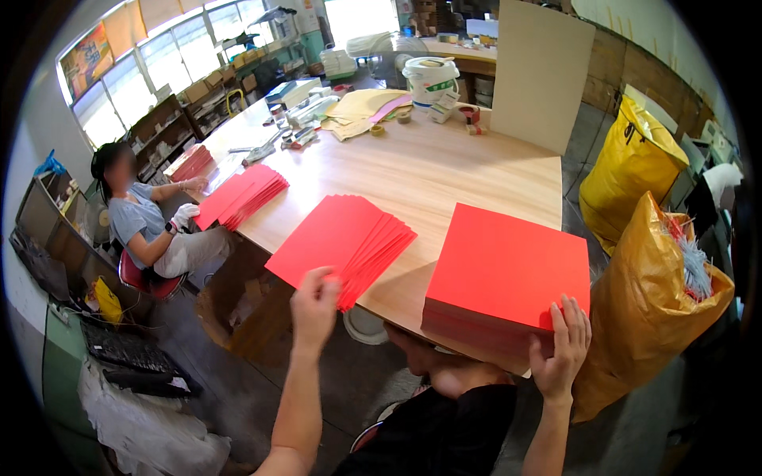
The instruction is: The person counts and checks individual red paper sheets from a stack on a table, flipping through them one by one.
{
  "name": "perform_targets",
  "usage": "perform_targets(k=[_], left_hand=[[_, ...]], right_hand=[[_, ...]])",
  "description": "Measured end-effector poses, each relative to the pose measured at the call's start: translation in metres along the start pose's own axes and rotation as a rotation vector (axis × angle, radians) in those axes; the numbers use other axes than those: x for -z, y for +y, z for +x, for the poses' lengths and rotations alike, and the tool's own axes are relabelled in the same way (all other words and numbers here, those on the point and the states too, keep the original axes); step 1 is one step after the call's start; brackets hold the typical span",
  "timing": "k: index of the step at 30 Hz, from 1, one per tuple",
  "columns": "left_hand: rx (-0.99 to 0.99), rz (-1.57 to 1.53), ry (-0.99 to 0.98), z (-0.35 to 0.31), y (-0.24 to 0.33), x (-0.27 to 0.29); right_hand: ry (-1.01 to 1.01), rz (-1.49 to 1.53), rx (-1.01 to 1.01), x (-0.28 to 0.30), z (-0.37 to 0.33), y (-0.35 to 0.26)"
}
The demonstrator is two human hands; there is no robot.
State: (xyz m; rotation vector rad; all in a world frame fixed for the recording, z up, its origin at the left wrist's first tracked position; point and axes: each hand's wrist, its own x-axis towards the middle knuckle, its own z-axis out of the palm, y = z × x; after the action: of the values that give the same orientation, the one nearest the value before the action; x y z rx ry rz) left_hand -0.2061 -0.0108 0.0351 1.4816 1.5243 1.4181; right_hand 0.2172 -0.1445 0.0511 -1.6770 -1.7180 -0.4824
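Observation:
Near the front edge of the table lies a fanned pile of red sheets (337, 234). My left hand (313, 309) is at its near edge, fingers curled together; whether a sheet is between them is hidden. To the right stands a tall, squared stack of red sheets (508, 262). My right hand (562, 345) rests against its near right corner, fingers stretched out over the top edge and thumb at the front side.
A seated co-worker (147, 210) with a gloved hand touches another red fan (246, 194) at the left. Tape rolls, papers and a white bucket (431, 83) occupy the far side of the table (476, 170). Yellow sacks (647, 317) stand right; a cardboard box (230, 317) is below.

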Motion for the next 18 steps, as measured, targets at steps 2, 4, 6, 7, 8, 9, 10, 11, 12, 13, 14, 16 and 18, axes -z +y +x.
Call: perform_targets(k=[2,4,6,7,8,9,10,11,12,13,14,16,18], left_hand=[[-0.187,-0.074,-0.249,-0.009,0.044,-0.049],[-0.275,-0.109,-0.544,-0.018,0.109,-0.092],[-0.676,-0.143,-0.549,-0.014,0.136,-0.132],[-0.814,-0.105,-0.566,-0.007,0.144,-0.152],[-0.953,-0.070,-0.578,-0.001,0.150,-0.172],[-1.101,-0.032,-0.582,0.003,0.156,-0.190],[-1.079,-0.022,-0.645,0.003,0.154,-0.206],[-1.036,-0.015,-0.698,0.003,0.148,-0.217],[-0.991,-0.001,-0.751,0.005,0.140,-0.225],[-0.943,0.021,-0.807,0.005,0.133,-0.230],[-0.902,-0.013,-0.835,0.005,0.133,-0.230],[-0.798,-0.039,-0.871,0.000,0.138,-0.229],[-0.824,-0.054,-0.877,-0.001,0.139,-0.229]], right_hand=[[0.137,0.160,-0.037,0.003,-0.002,0.007],[0.260,0.216,-0.255,0.011,-0.017,0.035],[0.425,0.633,-0.622,0.003,-0.012,0.033],[0.319,0.556,-0.636,0.008,-0.016,0.044],[0.214,0.477,-0.654,0.011,-0.021,0.057],[0.116,0.404,-0.675,0.020,-0.023,0.068],[0.090,0.408,-0.690,0.029,-0.014,0.055],[0.025,0.413,-0.733,0.032,-0.015,0.060],[-0.024,0.412,-0.697,0.036,-0.012,0.059],[-0.080,0.387,-0.649,0.043,-0.004,0.054],[-0.189,0.352,-0.639,0.051,0.006,0.050],[-0.334,0.222,-0.579,0.071,0.024,0.045],[-0.415,0.048,-0.466,0.084,0.041,0.039]])
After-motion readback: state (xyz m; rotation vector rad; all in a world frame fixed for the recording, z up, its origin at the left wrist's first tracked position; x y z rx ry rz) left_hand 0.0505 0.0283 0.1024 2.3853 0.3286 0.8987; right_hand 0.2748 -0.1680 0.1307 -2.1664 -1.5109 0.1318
